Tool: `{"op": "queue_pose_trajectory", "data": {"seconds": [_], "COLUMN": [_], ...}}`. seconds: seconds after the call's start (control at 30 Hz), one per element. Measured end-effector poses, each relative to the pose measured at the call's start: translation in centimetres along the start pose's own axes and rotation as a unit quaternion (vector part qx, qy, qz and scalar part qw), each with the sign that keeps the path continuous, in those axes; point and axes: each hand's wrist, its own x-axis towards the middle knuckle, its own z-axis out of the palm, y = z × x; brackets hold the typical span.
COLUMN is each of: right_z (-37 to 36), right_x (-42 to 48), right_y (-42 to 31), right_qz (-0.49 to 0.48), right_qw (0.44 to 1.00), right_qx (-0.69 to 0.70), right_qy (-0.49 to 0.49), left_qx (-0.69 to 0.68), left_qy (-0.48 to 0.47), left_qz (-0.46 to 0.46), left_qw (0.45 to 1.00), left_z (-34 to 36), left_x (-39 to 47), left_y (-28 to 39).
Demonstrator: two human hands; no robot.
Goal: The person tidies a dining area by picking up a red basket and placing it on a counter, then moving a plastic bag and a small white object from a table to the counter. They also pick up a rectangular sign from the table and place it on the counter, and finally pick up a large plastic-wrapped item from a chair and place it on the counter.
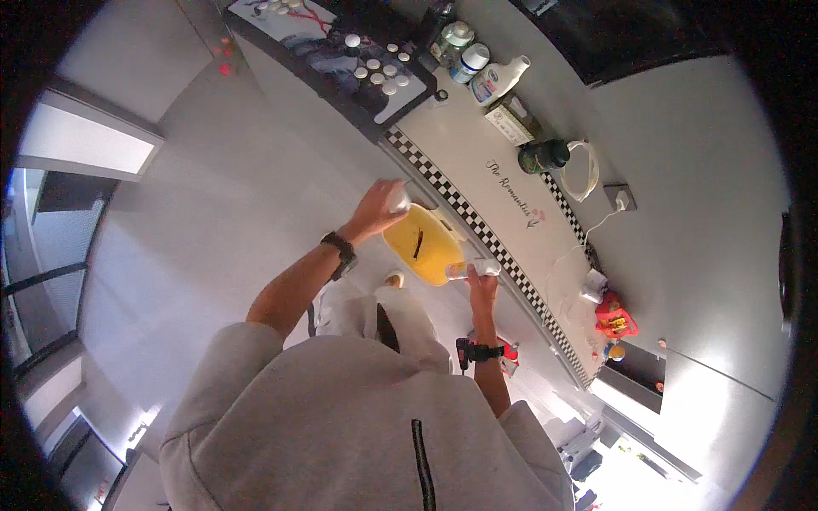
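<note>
Before me, beside the edge of the table, is a yellow oval object (418,246) with a dark narrow mark in its middle; whether it is a seat or a container is unclear. My left hand (378,207) is closed around a small whitish item (399,200) over the yellow object's far left rim. The fingers partly hide that item, so I cannot tell what it is. My right hand (484,285) grips a white bottle (457,271) with an orange-marked label. That bottle lies sideways in the hand, one end over the yellow object, the other near the table edge.
The table (460,134) has a checkered border. On it stand an arcade controller (377,73), a white jug-shaped bottle (498,80), a white-capped bottle (470,62), a glass jar (452,41), a tissue box (509,121), a dark jar (542,156) and a red basket (617,319).
</note>
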Motion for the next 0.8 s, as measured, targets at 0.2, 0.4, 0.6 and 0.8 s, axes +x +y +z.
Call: {"op": "queue_pose_trajectory", "data": {"seconds": [0.2, 0.4, 0.6, 0.8], "right_z": [-0.2, -1.1, 1.3, 7.9], "right_x": [3.6, 10.6, 20.8, 27.7], "right_y": [-3.2, -6.3, -12.7, -21.3], "right_qz": [-0.104, -0.186, -0.304, -0.373], "right_qw": [0.990, 0.980, 0.949, 0.911], "right_qx": [-0.064, -0.070, -0.066, -0.173], "right_qy": [0.072, 0.021, -0.040, -0.026], "left_qx": [0.060, 0.180, 0.168, 0.147], "left_qy": [0.063, 0.132, 0.145, 0.120], "left_qz": [0.015, 0.040, 0.015, 0.000], "left_qw": [0.996, 0.974, 0.975, 0.982], "left_z": [2.6, 6.1, 7.7, 8.2], "left_x": [9.0, 12.3, 12.5, 12.5], "left_y": [2.6, 1.7, 0.1, -0.9]}}
